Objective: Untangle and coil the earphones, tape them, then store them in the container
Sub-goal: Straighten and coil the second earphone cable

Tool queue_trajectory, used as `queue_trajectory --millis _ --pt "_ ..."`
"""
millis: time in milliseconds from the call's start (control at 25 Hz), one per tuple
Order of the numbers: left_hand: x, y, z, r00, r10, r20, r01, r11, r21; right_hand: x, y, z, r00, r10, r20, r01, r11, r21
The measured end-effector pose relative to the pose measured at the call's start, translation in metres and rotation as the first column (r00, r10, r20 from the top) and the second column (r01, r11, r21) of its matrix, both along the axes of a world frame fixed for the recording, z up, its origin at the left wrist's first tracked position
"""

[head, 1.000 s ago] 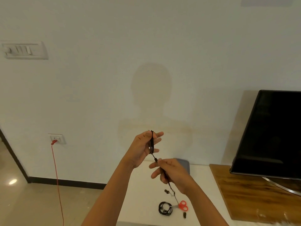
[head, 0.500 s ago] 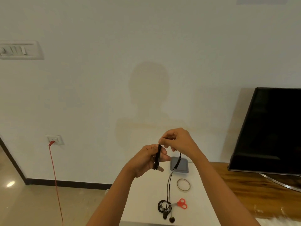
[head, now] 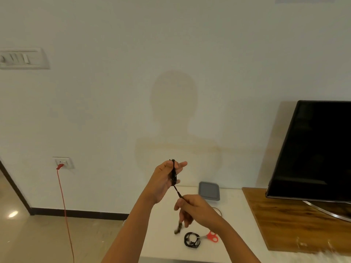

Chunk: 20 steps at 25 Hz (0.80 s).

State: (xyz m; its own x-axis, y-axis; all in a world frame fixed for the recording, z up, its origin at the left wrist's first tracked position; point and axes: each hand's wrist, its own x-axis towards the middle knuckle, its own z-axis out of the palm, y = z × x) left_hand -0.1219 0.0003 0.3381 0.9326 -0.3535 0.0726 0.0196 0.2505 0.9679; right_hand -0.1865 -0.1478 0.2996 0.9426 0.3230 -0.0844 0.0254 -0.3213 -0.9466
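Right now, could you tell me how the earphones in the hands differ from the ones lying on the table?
The held earphones are raised, wound on the left hand; the table earphones lie flat on the table. The held earphones trail a loose end through the right hand; the table earphones form a closed ring. Both are black.

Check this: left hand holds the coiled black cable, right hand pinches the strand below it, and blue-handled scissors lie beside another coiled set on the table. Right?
Not quite: in the head view the scissors have red handles, not blue. The rest stands: left hand on the coiled black cable, right hand pinching the strand below it, scissors beside another coiled set on the table.
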Motion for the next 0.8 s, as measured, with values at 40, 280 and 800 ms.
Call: queue_trajectory --millis 40,280,800 --pt "0.001 0.002 -0.004 1.000 0.001 0.015 -0.002 0.994 0.112 -0.001 -0.003 0.009 0.999 -0.004 0.055 0.008 0.998 -0.065" --pt "-0.011 -0.001 -0.015 0.989 -0.141 -0.040 0.147 0.957 0.249 0.030 -0.029 0.069 0.939 -0.009 0.344 0.104 0.960 -0.259" --pt "-0.024 -0.020 -0.009 0.935 -0.240 -0.261 0.083 0.864 -0.497 0.021 -0.008 -0.001 0.968 -0.070 -0.243 0.202 0.789 0.580"
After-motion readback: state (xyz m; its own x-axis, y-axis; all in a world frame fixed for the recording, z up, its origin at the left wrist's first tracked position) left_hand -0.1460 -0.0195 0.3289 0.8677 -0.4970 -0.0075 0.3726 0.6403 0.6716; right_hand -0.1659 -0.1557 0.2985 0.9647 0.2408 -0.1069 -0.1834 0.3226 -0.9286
